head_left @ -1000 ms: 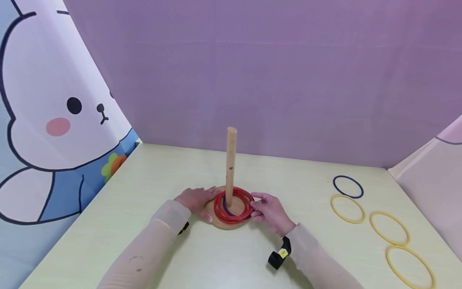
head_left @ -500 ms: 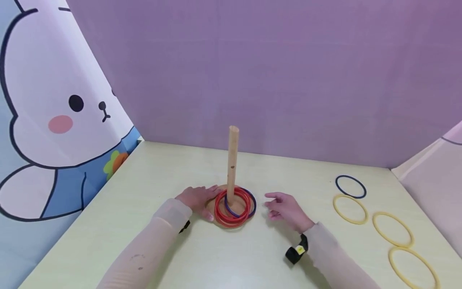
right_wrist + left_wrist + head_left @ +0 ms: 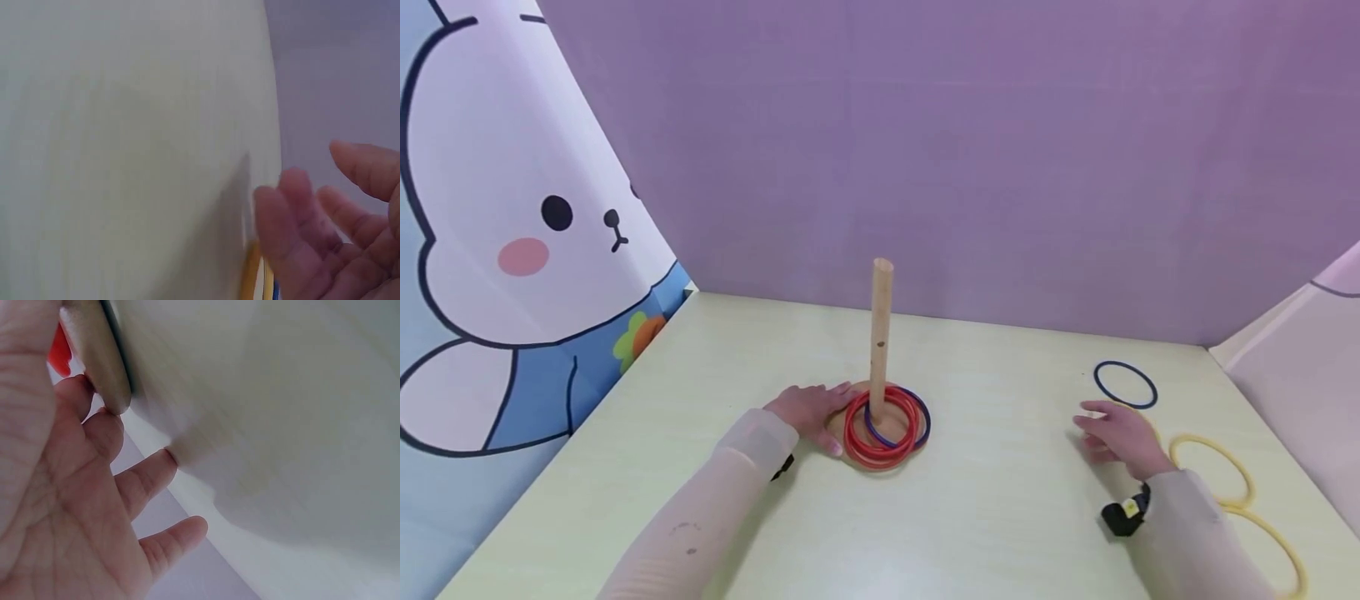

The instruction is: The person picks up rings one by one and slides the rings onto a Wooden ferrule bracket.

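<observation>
My left grip [image 3: 805, 414], spread, touches base [image 3: 895, 422]; right grip [image 3: 1118, 436], loosely parted, empty, right of peg [image 3: 881, 350]: should pinch yellow ring [image 3: 250, 274] low.

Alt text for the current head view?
A person's left hand touches the round wooden base of an upright wooden peg encircled by red rings and one blue ring; their right hand, holding nothing, is over a partly hidden yellow ring. At right on the pale tabletop lie a loose blue ring and two more yellow rings.
</observation>
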Demonstrator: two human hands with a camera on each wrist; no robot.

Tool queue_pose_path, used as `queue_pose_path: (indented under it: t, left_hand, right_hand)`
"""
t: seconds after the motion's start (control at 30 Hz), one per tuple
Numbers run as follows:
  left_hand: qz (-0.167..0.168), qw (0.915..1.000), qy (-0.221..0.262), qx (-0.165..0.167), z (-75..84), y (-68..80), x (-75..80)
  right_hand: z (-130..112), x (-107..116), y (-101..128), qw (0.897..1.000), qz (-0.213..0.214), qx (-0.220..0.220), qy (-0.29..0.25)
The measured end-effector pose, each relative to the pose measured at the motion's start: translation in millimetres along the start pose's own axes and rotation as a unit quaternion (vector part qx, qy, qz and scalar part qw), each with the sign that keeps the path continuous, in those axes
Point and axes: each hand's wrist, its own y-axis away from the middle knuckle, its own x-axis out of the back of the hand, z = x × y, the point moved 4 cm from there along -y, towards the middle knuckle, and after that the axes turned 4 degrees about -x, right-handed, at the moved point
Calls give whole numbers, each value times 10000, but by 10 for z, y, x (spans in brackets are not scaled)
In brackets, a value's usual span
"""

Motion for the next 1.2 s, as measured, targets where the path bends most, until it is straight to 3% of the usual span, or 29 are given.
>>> queue_pose_path:
  t: [0.17,0.33,0.57,0.9,1.2]
  left_hand:
    - [28,10000,28,-52,-11,1,0]
    - [8,10000,70,-70,-14,2,4]
    - [1,9999,113,21,-9,4,10]
    - [-13,9998,159,95,-10,14,15]
    - [-3,9998,172,59,-4,5,16]
  right_hand:
    - [229,340,-11,9984,-144,-516,171]
    - [375,527,8,9962,-222,-840,88]
    - [473,640,43,9954,-169,-944,19]
    - [562,774,73,9923,-229,-991,708]
    - [579,699,55,9938,-275,-1044,262]
